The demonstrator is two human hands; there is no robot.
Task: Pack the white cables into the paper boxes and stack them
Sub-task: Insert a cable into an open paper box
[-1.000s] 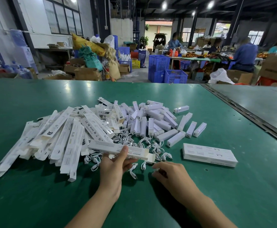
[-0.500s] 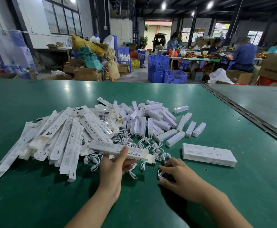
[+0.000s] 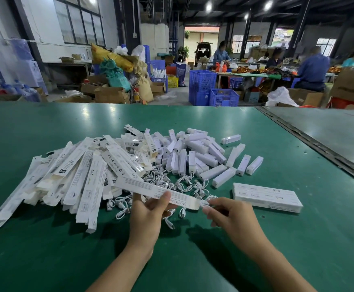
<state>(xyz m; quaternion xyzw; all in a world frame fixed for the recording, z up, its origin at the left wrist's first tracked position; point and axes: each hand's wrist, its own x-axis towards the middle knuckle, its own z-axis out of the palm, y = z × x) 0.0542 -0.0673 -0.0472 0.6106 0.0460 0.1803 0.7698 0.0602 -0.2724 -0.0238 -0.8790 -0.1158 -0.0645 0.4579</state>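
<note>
Left hand [image 3: 148, 209] grips long paper box [image 3: 157, 191] mid-length, above desk [image 3: 45, 260]. Right hand [image 3: 233, 216] fingers pinch coiled white cable [image 3: 206, 202] at box mouth. Advice: hold box steady, feed coil straight in, avoid snagging flap.

- A green table top [image 3: 45, 127] fills the near half of the scene; a dark seam [image 3: 310, 142] on the right divides it from a second green table [image 3: 329, 127].
- On the far left stands a white wall [image 3: 45, 28] with dark-framed windows [image 3: 77, 20].
- Round ceiling lights [image 3: 208, 6] glow under a dark ceiling.
- Beyond the table's far edge lie cardboard boxes [image 3: 111, 94], yellow and green sacks [image 3: 113, 66] and stacked blue crates [image 3: 202, 86].
- On the far right, seated people [image 3: 313, 68] work at a cluttered table [image 3: 256, 74].
- An open doorway [image 3: 201, 45] at the far centre shows daylight.
</note>
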